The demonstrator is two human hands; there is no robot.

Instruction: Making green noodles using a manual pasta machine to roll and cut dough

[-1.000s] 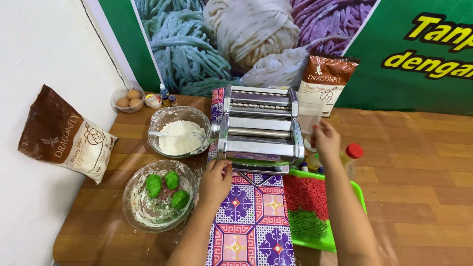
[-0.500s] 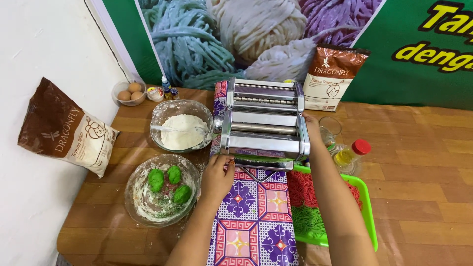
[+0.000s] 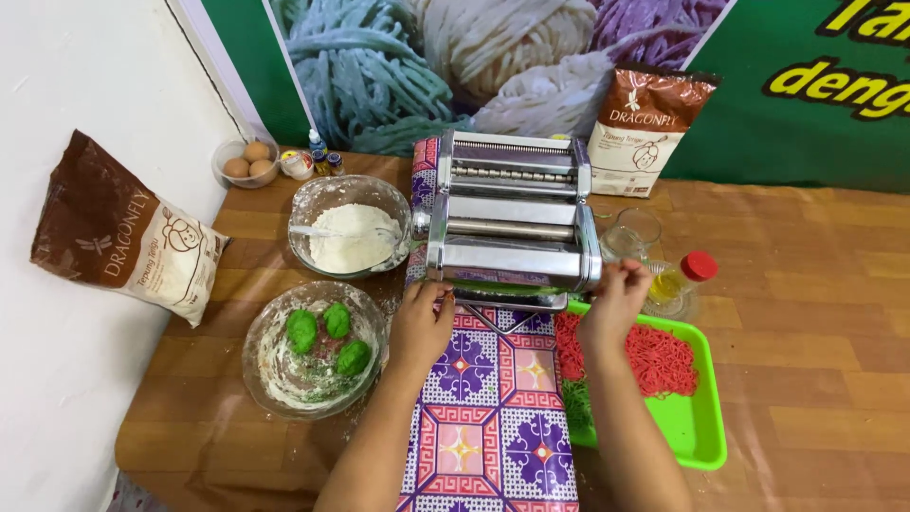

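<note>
Since the earlier frame, right hand (image 3: 614,301) has come off the far right side of the pasta machine (image 3: 510,220) to its near right corner. Fingers are curled there; whether they grasp anything cannot be determined. Left hand (image 3: 421,323) rests on the patterned mat (image 3: 488,417), fingertips pinching the green dough sheet (image 3: 493,287) emerging beneath the rollers. A glass bowl (image 3: 270,370) with three green dough balls (image 3: 327,334) sits left. A green tray (image 3: 697,431) holding red noodles (image 3: 654,358) sits right. Farther back stands a flour bowl (image 3: 349,228).
</note>
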